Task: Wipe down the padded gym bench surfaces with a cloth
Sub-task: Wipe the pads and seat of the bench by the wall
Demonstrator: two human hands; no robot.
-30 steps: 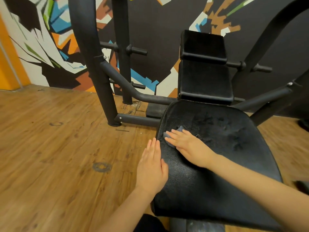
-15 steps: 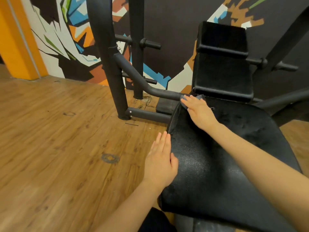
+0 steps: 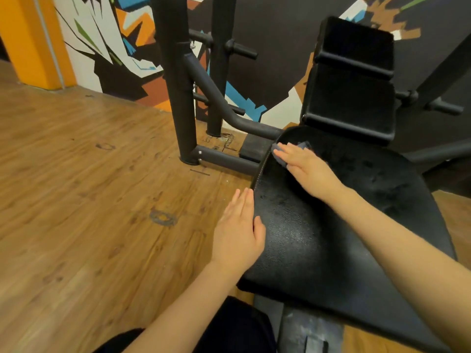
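Note:
A black padded seat fills the right half of the view, with the upright black back pad behind it. My right hand lies flat with straight fingers on a small grey-blue cloth, pressing it onto the seat's far left corner. Most of the cloth is hidden under the fingers. My left hand rests open and flat against the seat's left edge, thumb on the pad.
Black steel rack uprights and a slanted brace stand on the wooden floor just left of the seat. A painted wall runs behind. A grey frame part shows under the seat's near edge.
My right hand slid the cloth from the seat's middle left up to its far left corner and stays there. The left hand kept its place on the seat edge.

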